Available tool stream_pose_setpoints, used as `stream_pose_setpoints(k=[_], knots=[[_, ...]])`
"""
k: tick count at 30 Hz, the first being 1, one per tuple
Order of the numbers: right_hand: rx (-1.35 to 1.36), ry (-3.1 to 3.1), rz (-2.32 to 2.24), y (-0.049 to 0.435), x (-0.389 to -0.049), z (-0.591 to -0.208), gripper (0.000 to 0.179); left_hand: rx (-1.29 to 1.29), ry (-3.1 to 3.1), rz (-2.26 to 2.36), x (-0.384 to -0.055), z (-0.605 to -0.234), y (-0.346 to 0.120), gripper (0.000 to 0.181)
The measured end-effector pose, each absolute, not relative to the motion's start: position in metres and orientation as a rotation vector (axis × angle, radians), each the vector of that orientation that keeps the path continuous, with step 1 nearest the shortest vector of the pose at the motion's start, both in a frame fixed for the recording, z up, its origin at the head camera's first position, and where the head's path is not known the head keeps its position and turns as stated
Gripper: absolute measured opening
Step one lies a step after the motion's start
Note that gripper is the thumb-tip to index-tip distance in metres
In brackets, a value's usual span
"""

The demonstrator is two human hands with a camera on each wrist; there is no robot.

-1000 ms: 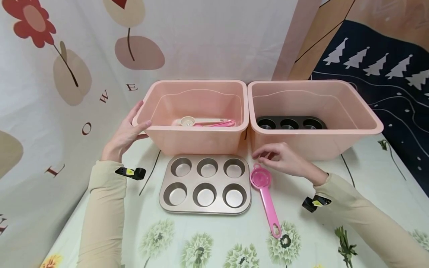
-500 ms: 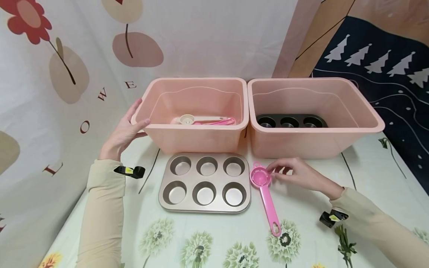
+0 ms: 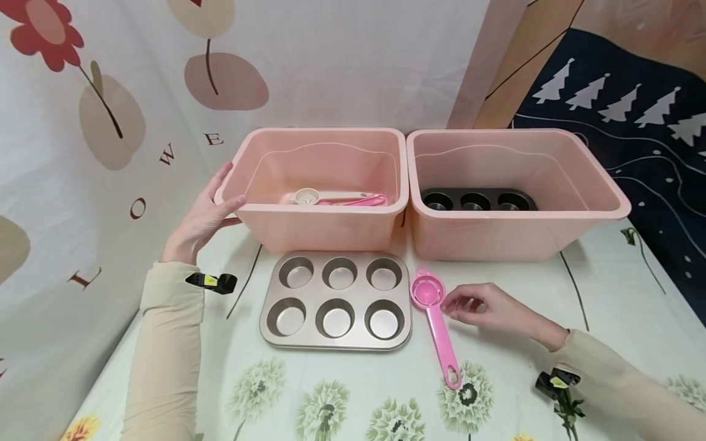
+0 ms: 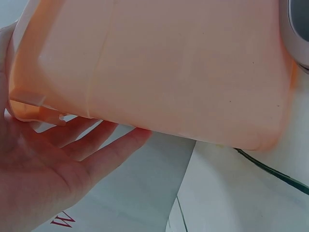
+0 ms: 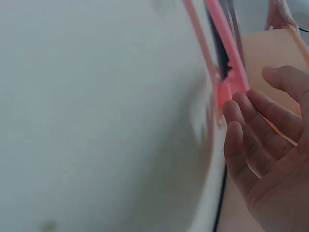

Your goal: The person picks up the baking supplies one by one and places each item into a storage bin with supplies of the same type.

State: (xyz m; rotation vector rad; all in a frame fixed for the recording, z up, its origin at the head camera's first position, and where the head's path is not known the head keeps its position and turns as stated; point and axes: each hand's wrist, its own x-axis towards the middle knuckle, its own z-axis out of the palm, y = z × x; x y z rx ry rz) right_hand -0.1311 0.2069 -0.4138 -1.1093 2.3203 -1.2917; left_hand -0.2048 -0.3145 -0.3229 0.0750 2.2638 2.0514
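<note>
A pink plastic egg separator [image 3: 435,318] lies flat on the flower-printed tablecloth [image 3: 496,380], its round slotted bowl toward the bins and its long handle, ending in a hanging hole, pointing toward the table's near edge. It sits just beside the right edge of a six-cup muffin tin [image 3: 336,300]. The left pink bin [image 3: 320,223] stands upright behind the tin, a pale separator and a pink utensil lying inside it.
</note>
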Motion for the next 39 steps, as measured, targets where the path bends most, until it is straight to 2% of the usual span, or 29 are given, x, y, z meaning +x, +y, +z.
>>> stream_pose_setpoints(k=[6,18,23,27,32,39], knots=[[-1.033,2.396,-1.244,0.202,-0.124,-0.425,0.021,0.066,2.271,2.038,-0.204,-0.321,-0.314,0.083],[-0.746,2.66,-1.054,0.182,-0.111,-0.428,0.053,0.064,2.283,2.027,-0.205,-0.322,-0.315,0.082],[-0.706,2.754,-0.855,0.174,-0.107,-0.426,0.071,0.055,2.295,2.018,-0.204,-0.322,-0.315,0.081],[-0.673,2.778,-0.808,0.171,-0.105,-0.425,0.078,0.062,2.288,2.023,-0.204,-0.323,-0.315,0.081],[-0.636,2.788,-0.834,0.169,-0.106,-0.427,0.079,0.075,2.278,2.033,-0.203,-0.322,-0.315,0.082],[-0.681,2.67,-1.053,0.175,-0.114,-0.427,0.058,0.048,2.298,2.018,-0.204,-0.322,-0.313,0.081]])
